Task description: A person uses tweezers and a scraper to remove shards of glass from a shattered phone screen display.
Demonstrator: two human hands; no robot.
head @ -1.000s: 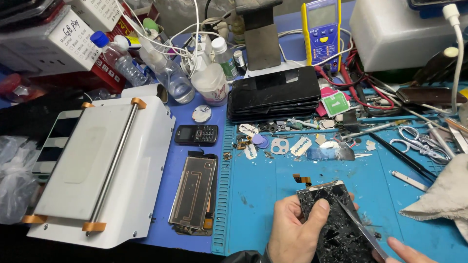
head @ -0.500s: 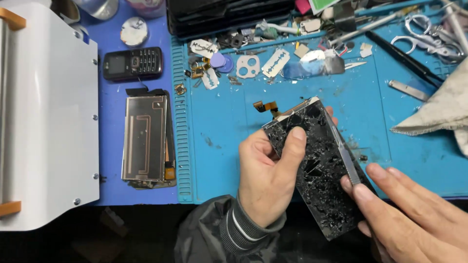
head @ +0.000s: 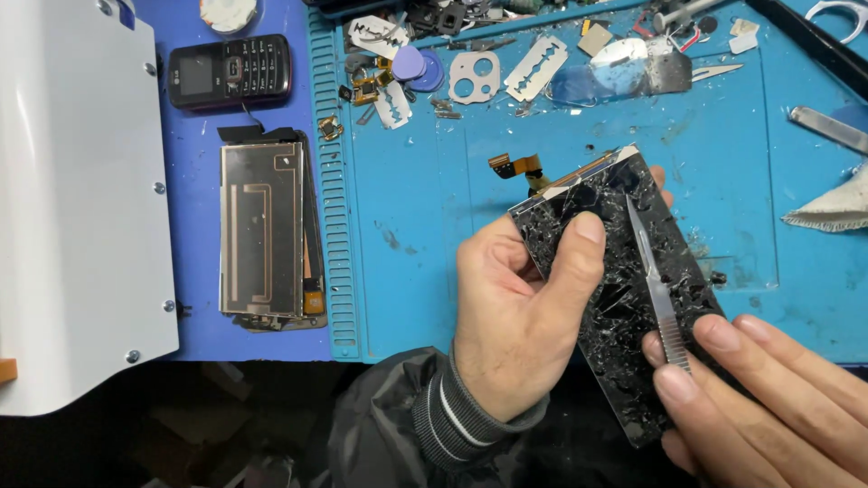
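My left hand [head: 520, 307] grips a shattered black phone screen [head: 624, 298] by its left edge, thumb pressed on the cracked glass. A small orange flex cable [head: 515, 167] hangs from the screen's upper corner. My right hand [head: 768, 398] holds a thin metal scalpel [head: 655, 289], its blade lying flat on the broken glass and pointing to the screen's top. The screen is held tilted above the blue work mat [head: 434, 226].
A metal-backed display panel [head: 267, 235] lies on the left strip of the mat. A small black keypad phone [head: 231, 70] sits above it. A white machine [head: 72, 199] fills the left. Razor blades [head: 535, 68], small parts and a cloth [head: 832, 208] lie about.
The view has come closer over the screen. Both hands and the scalpel keep their hold on the cracked screen, shifted little.
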